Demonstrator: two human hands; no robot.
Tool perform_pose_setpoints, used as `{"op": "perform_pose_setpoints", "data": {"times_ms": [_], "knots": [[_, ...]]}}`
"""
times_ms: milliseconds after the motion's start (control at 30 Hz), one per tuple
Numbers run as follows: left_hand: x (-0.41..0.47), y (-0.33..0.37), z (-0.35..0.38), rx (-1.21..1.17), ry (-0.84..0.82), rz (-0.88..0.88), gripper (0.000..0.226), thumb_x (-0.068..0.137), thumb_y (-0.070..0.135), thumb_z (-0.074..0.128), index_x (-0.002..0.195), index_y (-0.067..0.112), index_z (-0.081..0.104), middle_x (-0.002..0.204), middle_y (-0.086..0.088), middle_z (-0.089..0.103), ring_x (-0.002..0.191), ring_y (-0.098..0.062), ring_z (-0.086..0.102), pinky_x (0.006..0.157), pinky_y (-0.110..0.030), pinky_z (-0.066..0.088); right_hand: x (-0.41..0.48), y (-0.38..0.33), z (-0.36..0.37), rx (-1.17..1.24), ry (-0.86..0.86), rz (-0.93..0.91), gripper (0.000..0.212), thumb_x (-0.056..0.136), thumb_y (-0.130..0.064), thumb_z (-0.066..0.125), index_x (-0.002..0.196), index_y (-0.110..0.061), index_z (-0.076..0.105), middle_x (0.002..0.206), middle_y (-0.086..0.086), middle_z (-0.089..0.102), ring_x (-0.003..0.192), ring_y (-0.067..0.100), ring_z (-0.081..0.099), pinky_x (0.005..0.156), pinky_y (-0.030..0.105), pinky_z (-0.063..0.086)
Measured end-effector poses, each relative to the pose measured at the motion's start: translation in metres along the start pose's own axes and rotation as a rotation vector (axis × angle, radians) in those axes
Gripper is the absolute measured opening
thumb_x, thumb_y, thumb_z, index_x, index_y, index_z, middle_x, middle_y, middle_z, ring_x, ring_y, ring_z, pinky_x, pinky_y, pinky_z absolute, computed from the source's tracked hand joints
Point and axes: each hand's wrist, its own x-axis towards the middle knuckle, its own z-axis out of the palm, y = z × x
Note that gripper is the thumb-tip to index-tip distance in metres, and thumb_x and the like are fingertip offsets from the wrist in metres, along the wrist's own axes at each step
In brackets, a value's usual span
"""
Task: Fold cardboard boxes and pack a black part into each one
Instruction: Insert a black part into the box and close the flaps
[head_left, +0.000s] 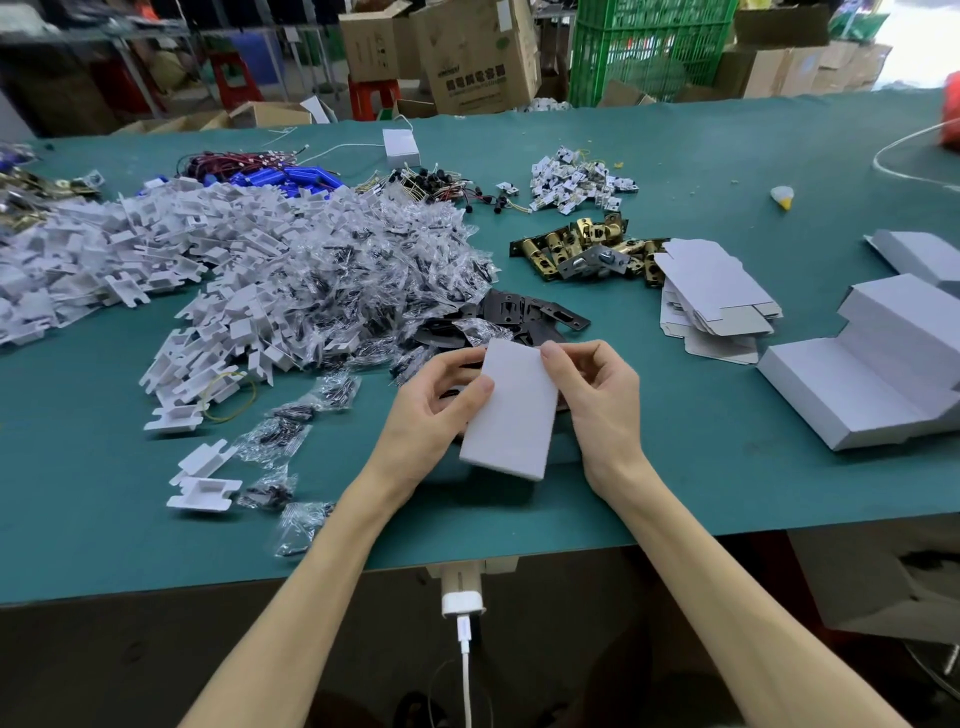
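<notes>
A small white cardboard box (511, 410) is held above the green table (675, 483), near its front edge. My left hand (434, 405) grips its left side, thumb on the top face. My right hand (597, 395) pinches the far right corner of the box. Just behind the box lies a pile of flat black parts (524, 317). A stack of flat unfolded box blanks (711, 296) lies to the right of that pile. Whatever is inside the box is hidden.
A big heap of clear bags with black pieces (353, 280) and white plastic trays (130, 244) fills the left. Brass latch parts (587, 249) lie behind the blanks. Closed white boxes (862, 374) sit at the right. A white charger (462, 597) hangs under the front edge.
</notes>
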Motion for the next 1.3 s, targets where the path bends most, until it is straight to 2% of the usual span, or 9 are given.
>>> {"op": "perform_pose_setpoints", "data": {"times_ms": [100,233,367,500,667,733,867,1000,1300], "knots": [[-0.0001,-0.0016,0.0,0.029,-0.057,-0.023,0.04,0.089,0.031,0.073,0.128,0.022,0.066,0.112,0.001,0.078,0.104,-0.011,0.073,0.084,-0.022,0.056,0.0008,0.0016,-0.0015,0.011,0.048,-0.03,0.014,0.095,-0.028,0.073,0.094,-0.015,0.067,0.087,-0.006,0.072,0.077,0.009,0.063,0.062,0.022,0.051],[0.0005,-0.0052,-0.0029,0.004,-0.01,-0.002,0.035,0.087,0.025,0.078,0.12,0.019,0.068,0.119,-0.012,0.075,0.107,-0.013,0.073,0.089,-0.025,0.057,-0.0003,0.0011,0.0007,0.031,-0.042,-0.028,0.018,0.098,-0.033,0.068,0.104,-0.016,0.064,0.092,-0.013,0.07,0.082,0.003,0.064,0.063,0.02,0.052],[0.0012,-0.0059,-0.0021,-0.015,0.04,-0.007,0.038,0.088,0.023,0.076,0.123,0.013,0.064,0.118,-0.011,0.074,0.104,-0.011,0.071,0.09,-0.027,0.059,-0.0013,-0.0003,0.0029,0.022,-0.174,-0.014,0.027,0.098,-0.029,0.068,0.122,-0.021,0.061,0.109,-0.002,0.073,0.099,0.008,0.07,0.078,0.024,0.055],[0.0015,-0.0048,-0.0013,-0.009,0.053,0.003,0.037,0.085,0.024,0.075,0.119,0.016,0.063,0.113,0.0,0.073,0.097,-0.003,0.072,0.083,-0.021,0.058,-0.0028,-0.0025,0.0031,0.033,-0.214,-0.002,0.032,0.097,-0.026,0.069,0.127,-0.022,0.058,0.108,0.003,0.075,0.098,0.014,0.072,0.078,0.027,0.057],[0.0008,-0.0047,-0.001,-0.007,0.068,-0.029,0.038,0.087,0.037,0.069,0.119,0.016,0.062,0.101,0.003,0.076,0.088,-0.01,0.074,0.066,-0.027,0.061,-0.0044,-0.0062,0.0036,0.013,-0.232,0.035,0.027,0.097,-0.021,0.069,0.122,-0.016,0.061,0.1,0.006,0.074,0.088,0.013,0.071,0.071,0.028,0.056],[0.0003,-0.0035,-0.0009,-0.005,0.077,-0.04,0.039,0.093,0.045,0.061,0.115,0.013,0.062,0.086,0.005,0.074,0.077,-0.014,0.072,0.056,-0.028,0.06,-0.0058,-0.0071,0.0042,-0.009,-0.278,0.047,0.022,0.097,-0.021,0.069,0.118,-0.018,0.065,0.095,0.004,0.075,0.084,0.013,0.07,0.068,0.027,0.056],[0.0008,-0.0044,-0.0016,0.012,0.052,-0.037,0.05,0.102,0.049,0.053,0.1,-0.001,0.056,0.067,-0.005,0.063,0.049,-0.022,0.063,0.038,-0.029,0.05,-0.0062,-0.0062,0.0036,-0.002,-0.307,0.081,0.016,0.096,-0.021,0.071,0.111,-0.018,0.071,0.094,0.001,0.077,0.081,0.012,0.068,0.068,0.028,0.055],[0.0007,-0.0046,-0.0024,0.027,0.056,-0.033,0.033,0.099,0.043,0.052,0.085,0.013,0.052,0.061,-0.003,0.062,0.044,-0.023,0.061,0.036,-0.028,0.048,-0.0061,-0.0064,0.0036,-0.014,-0.331,0.074,0.014,0.095,-0.021,0.072,0.108,-0.017,0.073,0.091,-0.003,0.077,0.078,0.009,0.068,0.066,0.023,0.054],[0.0001,-0.0068,-0.0029,0.044,0.092,-0.026,0.043,0.1,0.05,0.053,0.082,0.012,0.055,0.061,-0.009,0.061,0.042,-0.024,0.058,0.036,-0.029,0.047,-0.0064,-0.0066,0.0044,-0.041,-0.36,0.069,0.021,0.095,-0.02,0.071,0.115,-0.013,0.068,0.096,0.015,0.074,0.08,0.013,0.068,0.068,0.028,0.054]]}}
